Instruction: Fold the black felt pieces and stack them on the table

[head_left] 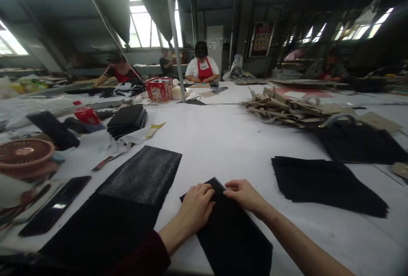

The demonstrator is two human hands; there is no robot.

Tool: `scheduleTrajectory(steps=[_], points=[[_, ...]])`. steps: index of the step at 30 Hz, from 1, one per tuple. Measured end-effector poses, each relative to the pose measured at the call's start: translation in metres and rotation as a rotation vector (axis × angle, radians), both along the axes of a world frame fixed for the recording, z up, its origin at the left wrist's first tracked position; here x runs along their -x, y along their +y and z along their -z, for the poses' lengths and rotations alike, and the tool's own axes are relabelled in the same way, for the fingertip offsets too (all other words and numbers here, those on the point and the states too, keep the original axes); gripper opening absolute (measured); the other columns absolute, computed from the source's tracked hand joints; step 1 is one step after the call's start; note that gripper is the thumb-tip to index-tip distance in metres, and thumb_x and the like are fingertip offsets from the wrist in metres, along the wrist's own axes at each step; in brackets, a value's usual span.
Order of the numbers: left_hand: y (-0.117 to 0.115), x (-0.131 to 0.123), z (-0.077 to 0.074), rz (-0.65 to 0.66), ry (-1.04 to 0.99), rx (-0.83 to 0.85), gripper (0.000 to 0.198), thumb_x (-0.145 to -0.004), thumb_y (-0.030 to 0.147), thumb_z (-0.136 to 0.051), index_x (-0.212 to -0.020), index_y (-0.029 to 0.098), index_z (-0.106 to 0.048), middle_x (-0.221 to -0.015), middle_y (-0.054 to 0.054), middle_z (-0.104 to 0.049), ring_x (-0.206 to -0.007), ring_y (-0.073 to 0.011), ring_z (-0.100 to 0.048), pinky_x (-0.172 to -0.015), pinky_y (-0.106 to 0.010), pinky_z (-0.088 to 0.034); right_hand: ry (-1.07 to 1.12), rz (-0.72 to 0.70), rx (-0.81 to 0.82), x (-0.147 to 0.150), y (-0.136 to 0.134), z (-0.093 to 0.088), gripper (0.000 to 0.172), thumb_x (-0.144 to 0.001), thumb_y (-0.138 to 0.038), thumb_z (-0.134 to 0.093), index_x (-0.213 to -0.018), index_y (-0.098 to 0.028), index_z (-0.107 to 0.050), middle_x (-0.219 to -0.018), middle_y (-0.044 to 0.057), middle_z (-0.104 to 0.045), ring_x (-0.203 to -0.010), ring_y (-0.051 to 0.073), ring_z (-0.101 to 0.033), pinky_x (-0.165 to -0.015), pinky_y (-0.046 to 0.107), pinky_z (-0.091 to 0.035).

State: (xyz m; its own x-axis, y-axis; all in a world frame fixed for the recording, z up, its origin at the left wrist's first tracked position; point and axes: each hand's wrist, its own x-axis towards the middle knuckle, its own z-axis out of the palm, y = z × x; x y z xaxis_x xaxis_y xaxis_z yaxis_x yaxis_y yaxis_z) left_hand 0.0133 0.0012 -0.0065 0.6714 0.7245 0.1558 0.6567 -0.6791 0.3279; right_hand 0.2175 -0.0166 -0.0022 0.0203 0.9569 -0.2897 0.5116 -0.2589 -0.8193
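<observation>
A black fabric piece lies on the white table right in front of me. My left hand rests on its far end with the fingers curled down onto the cloth. My right hand pinches the same far edge, fingertips pressed together. The two hands almost touch at the top corner of the piece. A longer black fabric strip with a greyish far half lies to the left of my left hand.
A stack of black fabric sheets lies to the right, a black bag and beige pieces behind it. At left are a phone, a pink fan, a black stack and a red bottle. Other people sit at the far tables.
</observation>
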Motion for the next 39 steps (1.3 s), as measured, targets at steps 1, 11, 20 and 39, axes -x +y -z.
scheduleTrajectory(steps=[1,11,20,39], points=[[0.002,0.000,0.001,-0.007,0.027,-0.023,0.025,-0.088,0.017,-0.057,-0.112,0.020,-0.059,-0.116,-0.005,-0.061,-0.107,-0.0248,-0.055,-0.093,-0.042,-0.045,-0.050,0.003,-0.036,0.006,0.004,0.000,0.028,-0.081,-0.024,-0.063,-0.107,-0.014,-0.068,-0.078,0.003,-0.069,-0.068,0.015,-0.060,-0.062,0.025,-0.041],[0.007,0.008,-0.005,-0.001,0.204,-0.150,0.012,-0.091,0.019,-0.052,-0.100,0.018,-0.060,-0.101,-0.007,-0.060,-0.096,-0.0254,-0.054,-0.083,-0.042,-0.046,-0.602,0.126,-0.368,0.053,0.002,0.018,0.014,-0.090,-0.020,-0.055,-0.094,-0.021,-0.069,-0.093,0.006,-0.066,-0.097,0.022,-0.058,-0.082,0.033,-0.034],[0.018,0.007,0.003,0.041,0.127,-0.163,0.014,-0.093,0.015,-0.047,-0.098,0.018,-0.060,-0.099,-0.005,-0.061,-0.091,-0.0231,-0.054,-0.080,-0.040,-0.048,-0.655,0.162,-0.676,0.054,0.005,0.047,0.017,-0.091,-0.015,-0.055,-0.099,-0.022,-0.069,-0.083,0.003,-0.064,-0.084,0.020,-0.056,-0.073,0.033,-0.033],[0.026,0.012,0.021,-0.037,0.013,-0.142,0.044,-0.094,0.013,-0.044,-0.137,0.024,-0.048,-0.108,-0.007,-0.058,-0.094,-0.0223,-0.052,-0.084,-0.040,-0.045,-0.868,-0.029,-0.900,0.062,0.000,0.053,0.029,-0.093,-0.005,-0.042,-0.110,-0.013,-0.064,-0.081,0.006,-0.053,-0.077,0.021,-0.046,-0.072,0.036,-0.035]])
